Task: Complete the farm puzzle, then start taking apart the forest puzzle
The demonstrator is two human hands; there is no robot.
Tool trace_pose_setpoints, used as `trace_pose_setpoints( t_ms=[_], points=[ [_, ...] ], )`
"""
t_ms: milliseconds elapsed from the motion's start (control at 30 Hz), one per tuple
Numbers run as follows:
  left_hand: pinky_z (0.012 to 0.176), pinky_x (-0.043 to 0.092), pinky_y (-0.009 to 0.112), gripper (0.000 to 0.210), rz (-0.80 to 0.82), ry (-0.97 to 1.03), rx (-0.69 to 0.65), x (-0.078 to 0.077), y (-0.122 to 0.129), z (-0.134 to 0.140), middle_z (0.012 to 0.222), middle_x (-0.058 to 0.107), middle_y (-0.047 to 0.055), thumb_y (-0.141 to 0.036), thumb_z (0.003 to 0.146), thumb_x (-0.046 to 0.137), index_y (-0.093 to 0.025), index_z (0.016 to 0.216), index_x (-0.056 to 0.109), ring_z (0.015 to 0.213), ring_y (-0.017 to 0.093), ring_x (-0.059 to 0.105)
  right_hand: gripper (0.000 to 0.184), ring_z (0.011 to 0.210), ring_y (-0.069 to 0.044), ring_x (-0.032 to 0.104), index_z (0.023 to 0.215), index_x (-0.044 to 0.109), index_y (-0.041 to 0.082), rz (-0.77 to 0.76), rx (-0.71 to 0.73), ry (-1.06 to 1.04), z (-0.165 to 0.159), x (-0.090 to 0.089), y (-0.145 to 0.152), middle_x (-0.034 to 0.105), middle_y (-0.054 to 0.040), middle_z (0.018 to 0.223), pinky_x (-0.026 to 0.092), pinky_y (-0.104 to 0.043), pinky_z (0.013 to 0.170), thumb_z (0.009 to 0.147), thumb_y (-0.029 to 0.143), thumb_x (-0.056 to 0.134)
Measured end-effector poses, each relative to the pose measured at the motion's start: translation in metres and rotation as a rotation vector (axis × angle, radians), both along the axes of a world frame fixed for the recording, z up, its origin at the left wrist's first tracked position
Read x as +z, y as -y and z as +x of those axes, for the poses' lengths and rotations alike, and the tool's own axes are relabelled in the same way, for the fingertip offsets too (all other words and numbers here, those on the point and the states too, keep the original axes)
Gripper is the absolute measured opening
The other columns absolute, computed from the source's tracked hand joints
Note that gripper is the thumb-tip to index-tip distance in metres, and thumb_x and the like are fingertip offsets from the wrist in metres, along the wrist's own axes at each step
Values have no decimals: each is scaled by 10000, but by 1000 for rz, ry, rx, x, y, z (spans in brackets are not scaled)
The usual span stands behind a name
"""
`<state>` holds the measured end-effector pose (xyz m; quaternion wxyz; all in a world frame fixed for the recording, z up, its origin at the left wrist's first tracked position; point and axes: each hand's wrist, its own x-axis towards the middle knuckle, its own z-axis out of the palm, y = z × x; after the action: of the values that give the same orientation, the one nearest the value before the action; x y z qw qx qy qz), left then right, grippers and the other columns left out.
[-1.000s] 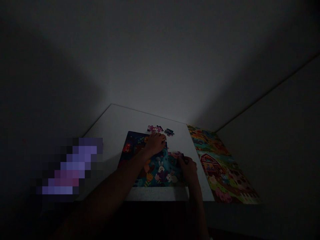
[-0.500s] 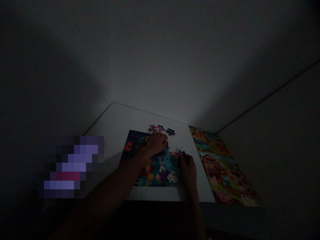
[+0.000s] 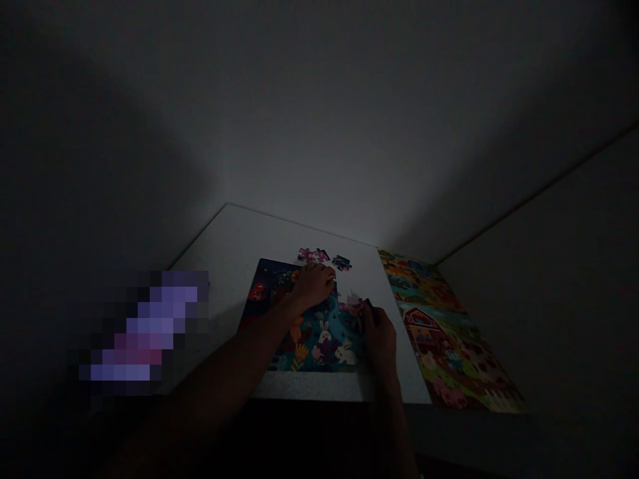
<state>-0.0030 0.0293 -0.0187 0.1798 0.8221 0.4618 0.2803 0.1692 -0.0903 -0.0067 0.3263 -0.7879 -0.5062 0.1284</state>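
A jigsaw puzzle (image 3: pixel 299 352) with animals, rabbits among them, lies partly assembled on the white table. My left hand (image 3: pixel 314 285) rests on its upper part, the fingers laid over the top edge and holding nothing that shows. At the puzzle's right side my right hand (image 3: pixel 382 339) is closed in a pinch on a dark-edged puzzle piece (image 3: pixel 368 305). The piece is at the ragged upper-right border of the picture; whether it is joined there I cannot tell. Loose pink puzzle pieces (image 3: pixel 313 255) and dark blue puzzle pieces (image 3: pixel 342 263) lie beyond my left hand.
Two colourful farm and animal pictures (image 3: pixel 439 332) lie along the right end of the white table (image 3: pixel 214 266). Pale walls (image 3: pixel 299 133) stand close behind and at the sides. At the left is a pixelated bright patch (image 3: pixel 160 322). The light is dim.
My right hand has shifted slightly to the right, still pinching the puzzle piece. My left hand stays on the puzzle.
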Motion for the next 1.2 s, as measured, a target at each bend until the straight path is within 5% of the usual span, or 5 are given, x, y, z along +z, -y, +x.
trace_pose_setpoints(
  t_ms=[367, 700, 967, 1200],
  points=[
    [1018, 398, 424, 219, -11, -8, 15, 0, -2, 1, 1119, 682, 96, -226, 905, 529, -219, 1067, 676, 1115, 269, 585, 506, 697, -239, 636, 864, 682, 180, 23, 75, -37, 13, 7, -24, 728, -103, 784, 408, -300, 584, 848, 620, 432],
    [1013, 394, 436, 212, -18, 14, 19, 5, 1, 0, 1105, 678, 104, -212, 904, 531, -209, 1057, 678, 1107, 287, 589, 586, 610, -207, 624, 760, 656, 168, 33, 181, -144, 32, 9, -83, 700, -81, 696, 427, -288, 535, 767, 725, 473],
    [1004, 404, 437, 236, 10, -126, 52, 12, 1, -1, 1146, 673, 95, -249, 942, 491, -220, 1107, 657, 1130, 286, 571, 567, 632, -193, 602, 714, 593, 196, 111, 274, 29, 23, 5, -149, 666, -66, 665, 381, -281, 569, 892, 663, 324],
    [982, 419, 440, 222, 29, -220, 141, 17, 0, -3, 1136, 631, 158, -214, 931, 503, -156, 1079, 658, 1157, 314, 541, 512, 653, -176, 560, 758, 611, 206, 79, 269, 135, 13, -11, -167, 662, -46, 693, 330, -268, 578, 932, 619, 361]
  ],
)
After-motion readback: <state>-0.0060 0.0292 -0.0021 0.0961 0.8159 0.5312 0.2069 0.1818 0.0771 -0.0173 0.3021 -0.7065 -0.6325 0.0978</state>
